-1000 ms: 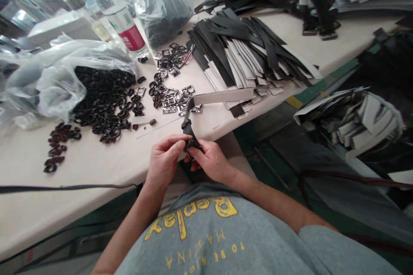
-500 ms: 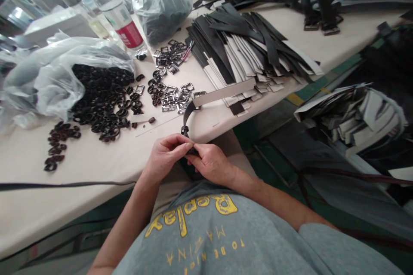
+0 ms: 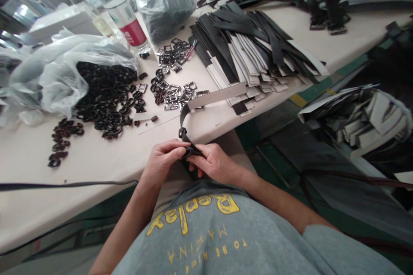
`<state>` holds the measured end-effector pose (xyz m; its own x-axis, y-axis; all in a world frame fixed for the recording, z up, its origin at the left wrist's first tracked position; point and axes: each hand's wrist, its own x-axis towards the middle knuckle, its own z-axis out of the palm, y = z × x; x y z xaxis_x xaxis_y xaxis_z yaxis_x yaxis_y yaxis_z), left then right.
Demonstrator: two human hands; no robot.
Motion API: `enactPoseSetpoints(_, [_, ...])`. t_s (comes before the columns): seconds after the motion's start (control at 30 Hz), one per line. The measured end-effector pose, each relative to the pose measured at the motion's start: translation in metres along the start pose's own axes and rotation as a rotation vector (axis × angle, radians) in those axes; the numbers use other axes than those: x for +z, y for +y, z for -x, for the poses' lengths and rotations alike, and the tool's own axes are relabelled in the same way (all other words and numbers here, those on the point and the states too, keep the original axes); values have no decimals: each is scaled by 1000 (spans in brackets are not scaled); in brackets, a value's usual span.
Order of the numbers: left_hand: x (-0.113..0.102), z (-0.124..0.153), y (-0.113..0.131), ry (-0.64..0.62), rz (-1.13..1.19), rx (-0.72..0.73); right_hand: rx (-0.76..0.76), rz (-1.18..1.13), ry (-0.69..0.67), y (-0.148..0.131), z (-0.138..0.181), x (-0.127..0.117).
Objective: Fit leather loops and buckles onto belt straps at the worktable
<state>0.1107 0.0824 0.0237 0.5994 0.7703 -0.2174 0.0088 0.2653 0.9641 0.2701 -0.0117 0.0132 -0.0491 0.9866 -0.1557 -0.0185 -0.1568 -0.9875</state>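
A belt strap [image 3: 217,96], black on one face and pale on the other, curves off the table edge down to my hands. Around it, just above my fingers, sits a small dark loop [image 3: 182,132]. My left hand [image 3: 167,154] pinches the strap's near end between thumb and fingers. My right hand [image 3: 215,162] is closed on the same end from the other side. Whether a buckle is within the grip is hidden by the fingers. Metal buckles [image 3: 176,96] lie in a loose group beyond the strap, with a heap of black loops [image 3: 111,111] to their left.
Stacked strips [image 3: 251,47] of black and white lie at the table's right edge. Behind stand a bag [image 3: 166,4] of dark pieces and a bottle [image 3: 132,30]. Brown loops [image 3: 60,146] are at the left. A box of strips [image 3: 364,120] stands low on the right.
My hands have moved slightly apart, and more of the strap's black end shows between them. The strap's far part has shifted a little to the left against the stacked strips.
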Motion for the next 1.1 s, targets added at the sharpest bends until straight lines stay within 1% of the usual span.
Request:
enactPoseSetpoints(0.07, [-4, 2, -6, -24, 135, -83, 5, -9, -31, -4, 2, -1])
enactPoseSetpoints(0.1, [-4, 3, -10, -21, 187, -100, 4, -17, -38, -6, 2, -2])
enactPoseSetpoints(0.17, [-2, 6, -17, -17, 275, -109, 5, -40, -37, -9, 3, -4])
enactPoseSetpoints(0.23, [2, 8, -20, -24, 308, -85, 8, -46, -21, -10, 3, -7])
enactPoseSetpoints(0.3, [7, 9, -19, -7, 188, 4, 11, -37, 0, -8, 1, -9])
enactPoseSetpoints(0.4, [10, 8, -11, 74, -158, 210, 1, -39, 16, -2, -1, -11])
enactPoseSetpoints(0.5, [11, 6, -6, 71, -372, 326, -6, -31, -8, 1, -2, -12])
enactPoseSetpoints(0.6, [9, 6, -3, 39, -529, 413, 14, -31, -29, 0, 0, -11])
enactPoseSetpoints(0.67, [8, 8, 0, -25, -597, 446, 21, -73, -29, -1, 2, -10])
enactPoseSetpoints(0.77, [7, 13, 4, -154, -606, 410, -1, -115, -6, 1, 3, -9])
enactPoseSetpoints(0.8, [7, 15, 4, -170, -577, 379, -16, -106, 12, 1, 3, -8])
enactPoseSetpoints(0.87, [9, 17, 1, -135, -441, 286, -48, -73, 51, 0, 3, -8])
enactPoseSetpoints(0.93, [13, 17, -4, -27, -211, 180, -88, -58, 78, -4, 4, -8])
enactPoseSetpoints(1.0, [18, 12, -5, 98, 74, 79, -124, -55, 83, -9, 5, -7])
enactPoseSetpoints(1.03, [20, 8, -4, 135, 213, 17, -144, -46, 82, -11, 6, -6])
enactPoseSetpoints(1.1, [24, -1, 3, 144, 445, -138, -188, 3, 82, -12, 7, -3])
